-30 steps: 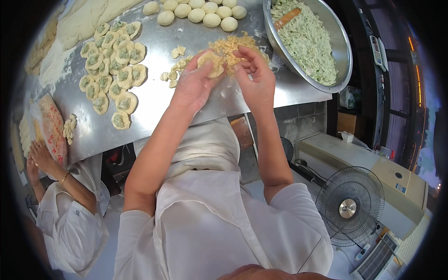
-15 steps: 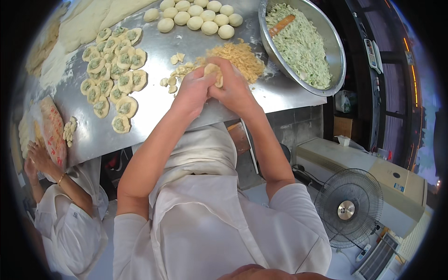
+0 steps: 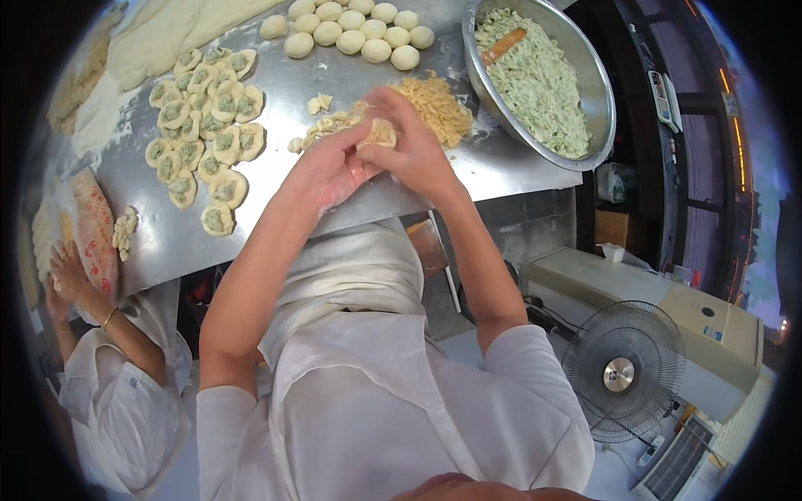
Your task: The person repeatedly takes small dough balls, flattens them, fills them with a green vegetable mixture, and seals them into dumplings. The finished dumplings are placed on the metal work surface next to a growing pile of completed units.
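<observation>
Both hands meet over the near edge of the metal table, around a small piece of pale dough (image 3: 381,134). My right hand (image 3: 420,154) curls its fingers and thumb about the dough from the right. My left hand (image 3: 334,171) supports it from the left, its lower palm turned partly into view and the fingertips partly hidden. Just beyond the hands lies a crumbly yellowish heap (image 3: 436,110), with small scraps of dough (image 3: 319,104) to its left. Rounds of dough topped with green filling (image 3: 224,145) are grouped farther left, some overlapping.
Smooth dough balls (image 3: 349,42) sit at the far side. A steel bowl (image 3: 608,125) of shredded green filling, with a wooden handle (image 3: 504,47) in it, stands right. Large dough (image 3: 167,37) lies far left. A co-worker's hands (image 3: 71,275) work at left. A fan (image 3: 622,371) stands lower right.
My left hand has loosened and turned, showing more of its palm. My right hand's fingers have lifted slightly, with the dough still between the hands. The co-worker's hand has shifted a little.
</observation>
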Motion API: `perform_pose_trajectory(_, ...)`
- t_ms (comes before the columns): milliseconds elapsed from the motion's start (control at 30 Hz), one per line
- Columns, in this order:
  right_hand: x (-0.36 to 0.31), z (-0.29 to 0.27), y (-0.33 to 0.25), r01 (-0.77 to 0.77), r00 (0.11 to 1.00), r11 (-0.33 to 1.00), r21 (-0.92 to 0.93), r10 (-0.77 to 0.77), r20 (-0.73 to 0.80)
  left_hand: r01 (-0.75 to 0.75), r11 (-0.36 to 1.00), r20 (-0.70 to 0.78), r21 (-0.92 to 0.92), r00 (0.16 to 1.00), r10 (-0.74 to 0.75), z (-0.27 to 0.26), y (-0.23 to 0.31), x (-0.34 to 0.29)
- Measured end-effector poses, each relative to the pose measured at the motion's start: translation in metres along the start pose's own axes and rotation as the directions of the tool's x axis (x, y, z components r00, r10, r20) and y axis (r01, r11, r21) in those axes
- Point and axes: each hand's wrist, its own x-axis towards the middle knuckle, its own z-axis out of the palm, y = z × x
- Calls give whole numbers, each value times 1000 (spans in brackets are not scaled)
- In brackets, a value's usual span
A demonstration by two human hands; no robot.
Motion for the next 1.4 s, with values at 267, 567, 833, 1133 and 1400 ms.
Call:
perform_pose_trajectory(267, -13, 3, -6, -48, 999, 962, -269, 52, 7, -51, 938, -32, 343, 997, 66, 6, -10, -5)
perform_pose_trajectory(567, -13, 10, -11, 10, 1000, 1000, 13, -11, 23, 46, 955, 97, 292, 992, -78, 5, 12, -30)
perform_pose_trajectory(833, -6, 15, -17, -32, 983, 997, -68, 44, 179, 96, 993, 20, -62, 995, -94, -21, 5, -30)
perform_pose_trajectory(1133, -15, 29, 5, 161, 986, 947, -278, -169, -7, -193, 975, -85, 114, 976, 203, -7, -22, -23)
perform_pose_trajectory(1400, -12, 47, -7, 123, 992, 991, -53, -125, -31, -133, 747, 17, 651, 987, 161, 8, 14, -71)
